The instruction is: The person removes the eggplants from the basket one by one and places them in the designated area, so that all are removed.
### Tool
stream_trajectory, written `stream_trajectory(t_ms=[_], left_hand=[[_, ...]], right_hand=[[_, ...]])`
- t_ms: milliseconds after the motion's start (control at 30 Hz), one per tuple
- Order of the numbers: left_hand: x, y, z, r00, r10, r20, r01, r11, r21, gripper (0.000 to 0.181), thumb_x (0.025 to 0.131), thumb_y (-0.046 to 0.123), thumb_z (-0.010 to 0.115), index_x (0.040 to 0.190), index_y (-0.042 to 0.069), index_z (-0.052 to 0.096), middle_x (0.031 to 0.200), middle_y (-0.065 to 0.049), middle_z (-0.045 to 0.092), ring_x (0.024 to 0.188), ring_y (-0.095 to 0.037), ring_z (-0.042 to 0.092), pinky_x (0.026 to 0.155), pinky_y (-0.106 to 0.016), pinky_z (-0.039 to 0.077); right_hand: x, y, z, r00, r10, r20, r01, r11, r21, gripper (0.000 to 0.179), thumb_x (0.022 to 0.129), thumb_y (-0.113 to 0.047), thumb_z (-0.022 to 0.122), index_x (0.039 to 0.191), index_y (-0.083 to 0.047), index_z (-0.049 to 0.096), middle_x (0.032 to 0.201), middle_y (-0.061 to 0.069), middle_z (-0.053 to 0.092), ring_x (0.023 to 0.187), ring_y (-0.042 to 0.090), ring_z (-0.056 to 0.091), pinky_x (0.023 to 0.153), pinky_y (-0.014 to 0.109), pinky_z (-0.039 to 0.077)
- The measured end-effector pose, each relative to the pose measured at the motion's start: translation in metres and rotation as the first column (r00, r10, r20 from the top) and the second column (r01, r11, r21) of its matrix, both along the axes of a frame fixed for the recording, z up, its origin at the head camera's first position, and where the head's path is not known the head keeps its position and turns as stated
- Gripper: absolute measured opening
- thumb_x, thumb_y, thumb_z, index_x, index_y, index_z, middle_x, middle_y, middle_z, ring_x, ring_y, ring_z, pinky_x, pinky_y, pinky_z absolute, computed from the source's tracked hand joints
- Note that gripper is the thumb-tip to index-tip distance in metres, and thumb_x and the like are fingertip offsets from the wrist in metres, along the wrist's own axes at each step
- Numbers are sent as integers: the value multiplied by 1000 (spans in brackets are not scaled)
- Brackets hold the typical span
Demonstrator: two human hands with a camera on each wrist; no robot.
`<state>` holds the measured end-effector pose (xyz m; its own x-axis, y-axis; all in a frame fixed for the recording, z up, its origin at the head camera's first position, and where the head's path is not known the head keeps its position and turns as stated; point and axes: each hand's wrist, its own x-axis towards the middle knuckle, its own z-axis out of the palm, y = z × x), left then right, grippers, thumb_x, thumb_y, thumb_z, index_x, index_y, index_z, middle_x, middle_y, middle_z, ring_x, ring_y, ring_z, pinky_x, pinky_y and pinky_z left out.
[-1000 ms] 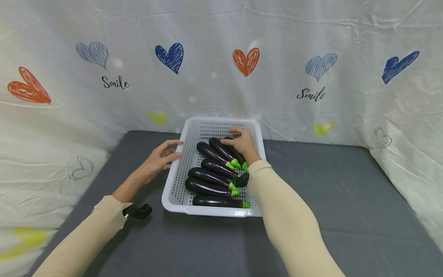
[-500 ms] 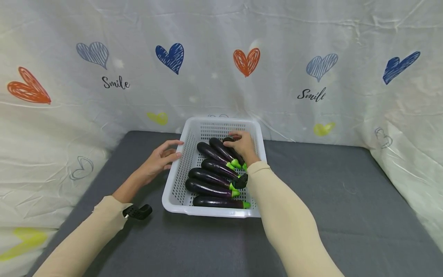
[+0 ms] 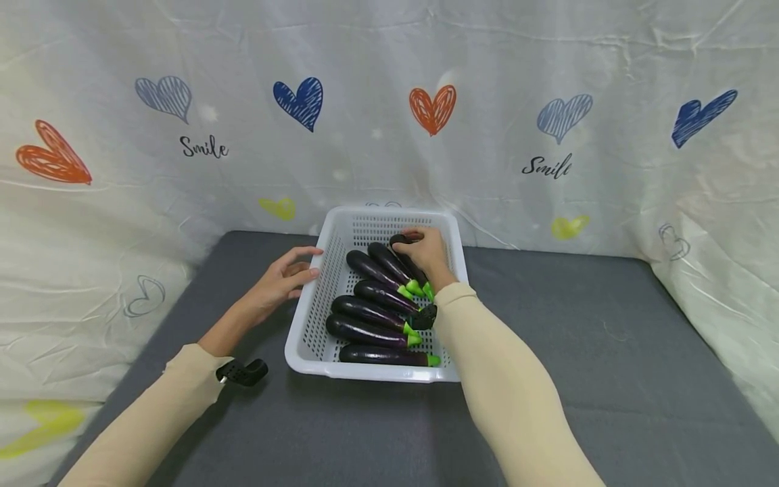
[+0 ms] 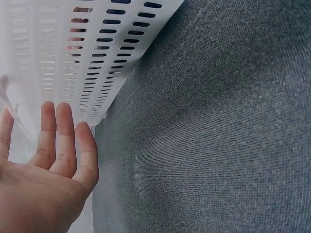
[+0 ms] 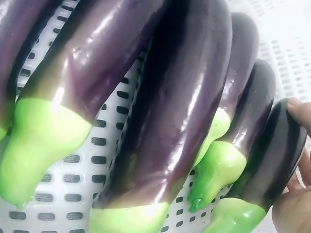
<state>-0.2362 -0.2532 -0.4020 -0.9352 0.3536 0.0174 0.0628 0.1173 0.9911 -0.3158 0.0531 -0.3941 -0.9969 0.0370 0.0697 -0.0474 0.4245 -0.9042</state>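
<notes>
Several glossy dark-purple eggplants with green caps lie in a white perforated basket [image 3: 304, 318]. My right hand [image 3: 426, 250] reaches into its far right part and holds the rearmost eggplant [image 3: 398, 240], thumb on the near side; much of that eggplant is hidden by the hand in the head view. In the right wrist view the thumb tip [image 5: 295, 108] lies against the held eggplant [image 5: 279, 150], beside the other eggplants [image 5: 170, 107]. At the basket's left side my left hand [image 3: 281, 281] has its fingers extended at the rim and outer wall [image 4: 92, 58].
The basket stands on a grey cloth-covered table [image 3: 584, 358]. Behind it hangs a pale curtain [image 3: 365, 155] printed with hearts and words, close to the basket's far rim. Black straps [image 3: 242, 372] are on both wrists.
The rearmost eggplant's rounded end has shifted slightly up and left with my right hand, and shows more beside the thumb. My left hand and the basket have stayed put.
</notes>
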Motion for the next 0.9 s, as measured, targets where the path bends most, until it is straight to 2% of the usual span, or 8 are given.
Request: stream_trajectory(t_ms=[400,533,900], left_hand=[[-1,-1,0,1000,-1,1,1,1000,-12,49,104,18,62,149,16,43,134,-24,53,113,-30,60,86,-50,53],[1,-1,1,1000,-3,3,4,1000,-13,50,104,18,62,150,15,43,134,-24,53,113,-30,61,86,-49,54],[1,1,3,1000,-4,8,4,1000,-18,50,104,18,62,150,16,42,136,-24,52,114,-30,60,87,-49,53]], right_hand=[[-4,3,8,994,100,-36,-102,993,-53,38,91,-13,80,126,-2,71,129,17,63,122,30,55,97,43,48],[-5,4,13,989,140,-42,-143,985,-97,41,91,-11,79,130,0,68,131,19,61,123,31,54,96,44,48],[-7,9,39,973,218,-72,-227,960,-164,41,94,-14,77,132,-2,67,135,16,58,122,30,55,94,43,50]])
